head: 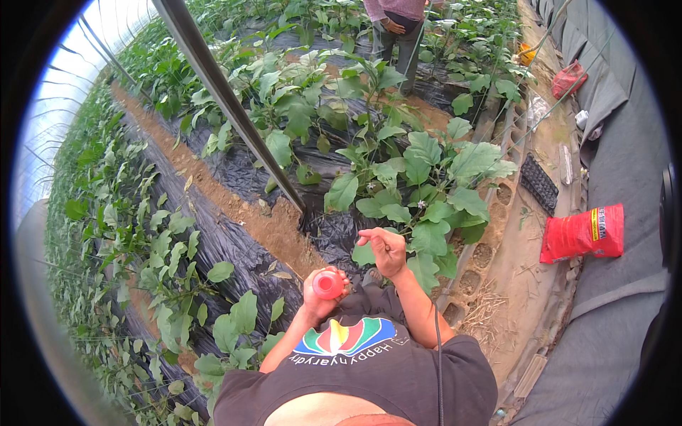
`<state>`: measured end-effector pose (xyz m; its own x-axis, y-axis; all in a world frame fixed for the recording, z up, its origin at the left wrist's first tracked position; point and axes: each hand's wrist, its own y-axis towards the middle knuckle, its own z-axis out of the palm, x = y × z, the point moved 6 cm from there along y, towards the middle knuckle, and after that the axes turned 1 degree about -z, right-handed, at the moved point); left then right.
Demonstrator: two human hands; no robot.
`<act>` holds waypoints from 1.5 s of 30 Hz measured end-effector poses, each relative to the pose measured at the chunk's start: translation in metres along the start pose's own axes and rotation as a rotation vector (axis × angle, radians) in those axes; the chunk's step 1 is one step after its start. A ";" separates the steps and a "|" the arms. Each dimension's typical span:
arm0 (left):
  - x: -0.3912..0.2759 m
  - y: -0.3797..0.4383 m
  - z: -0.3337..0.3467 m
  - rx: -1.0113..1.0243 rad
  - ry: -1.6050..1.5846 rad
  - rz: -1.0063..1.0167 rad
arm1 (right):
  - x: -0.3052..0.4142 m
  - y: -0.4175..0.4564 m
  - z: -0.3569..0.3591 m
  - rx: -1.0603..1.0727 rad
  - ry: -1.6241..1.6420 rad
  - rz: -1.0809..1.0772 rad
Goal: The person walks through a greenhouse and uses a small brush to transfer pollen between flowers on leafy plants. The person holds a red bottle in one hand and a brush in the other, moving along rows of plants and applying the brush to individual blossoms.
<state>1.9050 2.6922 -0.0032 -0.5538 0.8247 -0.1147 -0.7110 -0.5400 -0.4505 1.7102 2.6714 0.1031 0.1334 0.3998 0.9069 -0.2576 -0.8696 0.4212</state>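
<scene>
Before my body, my left hand [324, 294] holds a small red plastic bottle [328, 285], its round open mouth facing up. To the right and slightly higher, my right hand [388, 250] is raised with its fingers curled together. A small dark tip shows at its fingers; whether it is a thin stick or something else, I cannot tell. Just beyond that hand stands a leafy eggplant plant [426, 199] with small pale purple flowers.
A metal post [234, 101] slants down into black plastic mulch [333, 234] beside a bare soil path [213, 191]. Another person [397, 37] stands among the rows beyond. On the right lie a red printed bag [583, 233], a black seedling tray [539, 183] and hollow blocks [482, 255].
</scene>
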 end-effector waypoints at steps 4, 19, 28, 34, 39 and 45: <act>0.017 0.019 0.011 -0.041 0.034 -0.028 | -0.027 -0.006 -0.038 -0.083 0.042 0.090; 0.007 0.083 0.016 -0.325 0.307 -0.193 | -0.051 -0.034 -0.091 -0.386 -0.029 0.247; -0.045 0.085 0.028 -0.220 0.354 -0.265 | -0.041 -0.007 -0.051 -0.477 -0.251 0.248; -0.083 0.084 0.024 -0.135 0.365 -0.300 | -0.030 0.006 -0.009 -0.458 -0.329 0.196; -0.104 0.075 0.023 -0.182 0.414 -0.335 | -0.023 -0.001 0.013 -0.521 -0.315 0.197; -0.117 0.064 0.002 -0.067 0.388 -0.397 | -0.023 -0.010 0.038 -0.534 -0.328 0.227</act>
<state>1.9233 2.5611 -0.0173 -0.0397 0.9707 -0.2370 -0.7963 -0.1740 -0.5794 1.7460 2.6596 0.0774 0.2822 0.0418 0.9584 -0.7410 -0.6250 0.2454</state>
